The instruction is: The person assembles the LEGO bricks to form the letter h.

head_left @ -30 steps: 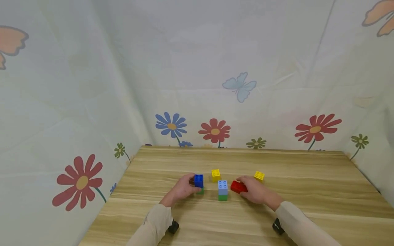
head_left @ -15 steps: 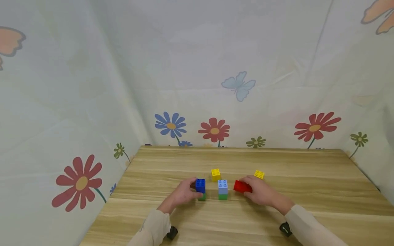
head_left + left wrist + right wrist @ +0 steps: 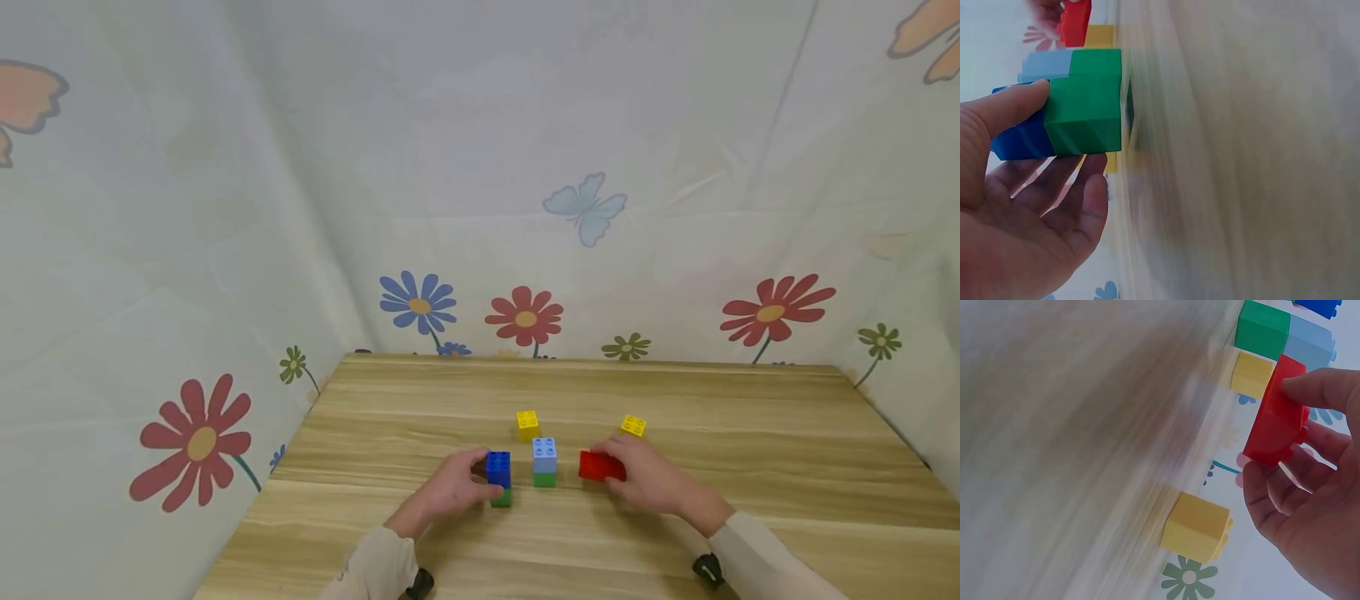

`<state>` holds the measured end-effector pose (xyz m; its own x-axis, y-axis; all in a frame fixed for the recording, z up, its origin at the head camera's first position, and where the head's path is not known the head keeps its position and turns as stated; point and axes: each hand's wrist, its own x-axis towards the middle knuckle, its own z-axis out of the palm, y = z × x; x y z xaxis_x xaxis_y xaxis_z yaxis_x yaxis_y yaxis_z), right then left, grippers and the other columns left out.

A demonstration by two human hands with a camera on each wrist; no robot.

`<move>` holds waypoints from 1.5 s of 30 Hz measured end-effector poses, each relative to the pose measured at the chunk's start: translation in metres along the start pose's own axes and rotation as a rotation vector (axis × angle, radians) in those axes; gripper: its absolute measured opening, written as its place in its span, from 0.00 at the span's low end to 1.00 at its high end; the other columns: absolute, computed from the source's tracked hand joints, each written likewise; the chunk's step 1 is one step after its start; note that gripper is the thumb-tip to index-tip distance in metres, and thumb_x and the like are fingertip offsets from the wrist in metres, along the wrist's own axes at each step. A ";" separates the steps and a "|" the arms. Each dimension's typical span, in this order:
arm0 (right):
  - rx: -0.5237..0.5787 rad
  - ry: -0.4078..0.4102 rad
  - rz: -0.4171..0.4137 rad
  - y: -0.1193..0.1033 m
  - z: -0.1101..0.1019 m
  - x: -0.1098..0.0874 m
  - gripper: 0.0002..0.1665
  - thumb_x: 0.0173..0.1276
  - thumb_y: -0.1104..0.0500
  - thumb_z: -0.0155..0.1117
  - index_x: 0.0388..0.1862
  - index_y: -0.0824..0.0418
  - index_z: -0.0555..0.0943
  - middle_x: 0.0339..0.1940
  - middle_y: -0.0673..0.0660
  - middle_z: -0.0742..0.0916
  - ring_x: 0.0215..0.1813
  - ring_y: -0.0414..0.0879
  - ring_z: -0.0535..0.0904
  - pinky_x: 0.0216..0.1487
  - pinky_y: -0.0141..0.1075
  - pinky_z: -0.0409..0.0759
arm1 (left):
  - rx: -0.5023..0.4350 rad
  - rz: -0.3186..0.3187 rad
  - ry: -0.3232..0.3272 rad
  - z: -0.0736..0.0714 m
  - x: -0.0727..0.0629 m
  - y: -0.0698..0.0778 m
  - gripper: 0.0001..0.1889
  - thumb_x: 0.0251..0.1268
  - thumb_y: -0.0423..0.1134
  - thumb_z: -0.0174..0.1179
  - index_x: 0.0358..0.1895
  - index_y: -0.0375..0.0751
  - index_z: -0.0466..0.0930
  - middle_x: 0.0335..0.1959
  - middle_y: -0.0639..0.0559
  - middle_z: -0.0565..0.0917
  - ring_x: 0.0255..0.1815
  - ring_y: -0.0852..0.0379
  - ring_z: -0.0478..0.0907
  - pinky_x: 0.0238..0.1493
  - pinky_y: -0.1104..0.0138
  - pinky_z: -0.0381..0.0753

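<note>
My left hand (image 3: 456, 487) pinches a stack of two toy building bricks between thumb and fingers, a dark blue brick (image 3: 498, 469) on top of a green brick (image 3: 1084, 115). The stack is upright, its base close to the table. To its right stands a second stack, a light blue brick (image 3: 544, 454) on a green brick (image 3: 544, 479), which neither hand touches. On the far side of that one, my right hand (image 3: 651, 479) grips a longer red brick (image 3: 1275, 415) by its end. The red brick is held above the tabletop, studs up, and its right part is hidden by the fingers.
One yellow brick (image 3: 528, 426) sits behind the light blue and green stack. Another yellow brick (image 3: 1196, 526) lies just beyond my right hand. The wooden table (image 3: 420, 392) ends at a flower-printed cloth (image 3: 480, 208) at the back and sides.
My left hand has brought the blue and green stack nearer to me and slightly right. My right hand has shifted right with the red brick, which has turned straighter across.
</note>
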<state>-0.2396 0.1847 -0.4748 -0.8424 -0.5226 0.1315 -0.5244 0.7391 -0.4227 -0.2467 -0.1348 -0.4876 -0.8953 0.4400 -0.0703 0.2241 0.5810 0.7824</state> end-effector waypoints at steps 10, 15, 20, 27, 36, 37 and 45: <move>0.011 -0.009 -0.011 0.000 -0.002 -0.007 0.23 0.60 0.61 0.66 0.55 0.58 0.76 0.47 0.48 0.78 0.45 0.42 0.73 0.49 0.43 0.76 | -0.018 0.034 -0.046 0.013 -0.003 0.014 0.15 0.55 0.41 0.69 0.44 0.45 0.78 0.39 0.57 0.81 0.43 0.58 0.77 0.45 0.62 0.77; 0.026 -0.023 0.011 -0.005 -0.005 -0.010 0.23 0.60 0.61 0.65 0.55 0.57 0.76 0.48 0.47 0.78 0.45 0.43 0.73 0.49 0.44 0.76 | -0.028 0.070 -0.065 0.022 -0.004 0.019 0.13 0.54 0.40 0.70 0.41 0.48 0.79 0.37 0.60 0.81 0.40 0.62 0.77 0.41 0.67 0.77; 0.039 -0.044 0.049 -0.009 -0.007 -0.013 0.24 0.61 0.60 0.66 0.57 0.55 0.76 0.52 0.48 0.78 0.48 0.45 0.73 0.51 0.46 0.76 | -0.042 0.083 -0.095 0.030 -0.003 0.025 0.11 0.53 0.39 0.70 0.38 0.48 0.78 0.35 0.62 0.80 0.39 0.63 0.77 0.41 0.68 0.76; 0.058 -0.053 0.051 -0.016 -0.012 -0.019 0.23 0.61 0.58 0.66 0.57 0.54 0.75 0.52 0.48 0.78 0.49 0.44 0.73 0.50 0.46 0.76 | -0.066 0.109 -0.131 0.038 -0.002 0.031 0.11 0.52 0.36 0.71 0.38 0.48 0.79 0.34 0.63 0.81 0.38 0.64 0.77 0.41 0.70 0.76; 0.046 -0.026 -0.031 -0.024 -0.015 -0.025 0.21 0.64 0.55 0.65 0.56 0.53 0.76 0.49 0.44 0.78 0.45 0.39 0.74 0.47 0.41 0.78 | -0.080 0.089 -0.162 0.047 -0.001 0.036 0.12 0.52 0.37 0.71 0.38 0.49 0.80 0.34 0.64 0.80 0.37 0.66 0.76 0.40 0.71 0.76; 0.048 -0.022 -0.042 -0.025 -0.015 -0.025 0.21 0.64 0.55 0.65 0.56 0.53 0.75 0.49 0.43 0.78 0.44 0.39 0.74 0.46 0.40 0.78 | -0.077 0.088 -0.163 0.048 -0.001 0.036 0.12 0.52 0.38 0.71 0.38 0.50 0.80 0.34 0.64 0.80 0.37 0.66 0.76 0.41 0.71 0.76; 0.076 0.014 -0.097 -0.035 -0.015 -0.029 0.21 0.63 0.55 0.65 0.55 0.48 0.75 0.46 0.40 0.77 0.43 0.37 0.73 0.44 0.35 0.78 | -0.049 0.068 -0.160 0.051 -0.001 0.039 0.12 0.52 0.40 0.71 0.38 0.53 0.80 0.34 0.66 0.80 0.38 0.67 0.76 0.42 0.70 0.76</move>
<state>-0.1992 0.1802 -0.4507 -0.7901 -0.5835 0.1877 -0.5932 0.6507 -0.4740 -0.2176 -0.0776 -0.4888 -0.8050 0.5829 -0.1103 0.2600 0.5137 0.8176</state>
